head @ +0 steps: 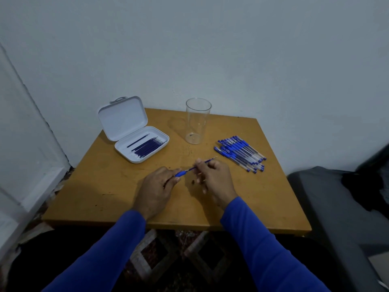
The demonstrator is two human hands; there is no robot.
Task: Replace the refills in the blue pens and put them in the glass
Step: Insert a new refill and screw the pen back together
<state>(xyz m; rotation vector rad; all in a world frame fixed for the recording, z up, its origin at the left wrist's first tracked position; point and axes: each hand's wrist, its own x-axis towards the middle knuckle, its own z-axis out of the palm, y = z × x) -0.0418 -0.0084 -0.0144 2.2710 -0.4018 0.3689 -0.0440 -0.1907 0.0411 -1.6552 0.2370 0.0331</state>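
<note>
Blue plastic pen barrel (179, 173) sits pinched in the left hand (155, 192), and the right hand (214, 179) pinches the thin dark refill (205, 162) sticking out of it. Both are held low over the brown wooden table (117, 186). I think the job has just begun: the tall clear glass (197, 121) holds no pens, the pile of blue pens (241, 152) waits, and new refills lie in the white open case (143, 144)

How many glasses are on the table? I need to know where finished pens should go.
1. The glass stands upright at the table's far edge, between the open white case and the pile of blue pens. None appears hidden.
</note>
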